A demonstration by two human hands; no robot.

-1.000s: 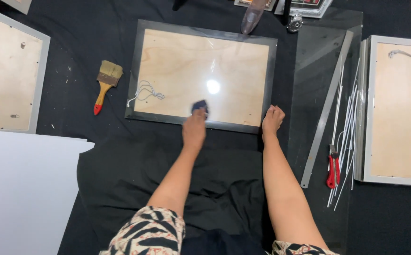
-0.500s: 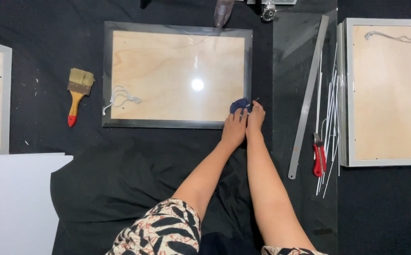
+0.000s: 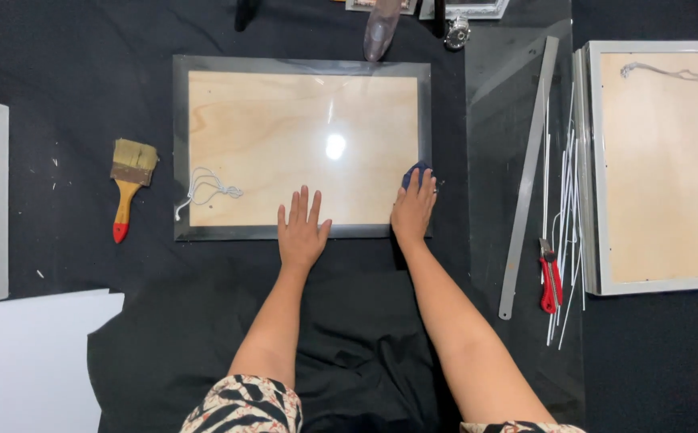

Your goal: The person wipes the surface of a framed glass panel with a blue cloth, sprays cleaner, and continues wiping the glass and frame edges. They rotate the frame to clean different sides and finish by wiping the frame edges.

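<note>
While the left hand [image 3: 302, 228] lies flat, the right hand [image 3: 413, 210] presses a cloth [image 3: 413, 172] onto glass [image 3: 309, 136].

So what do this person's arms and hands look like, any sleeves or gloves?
Both arms are bare from the hands up to where they leave the picture: no sleeves, gloves, watch or bracelets that I can see. The left hand and right hand show no rings, though they are small in this view. At the bottom edge there is patterned clothing in black, cream and rust.
</note>
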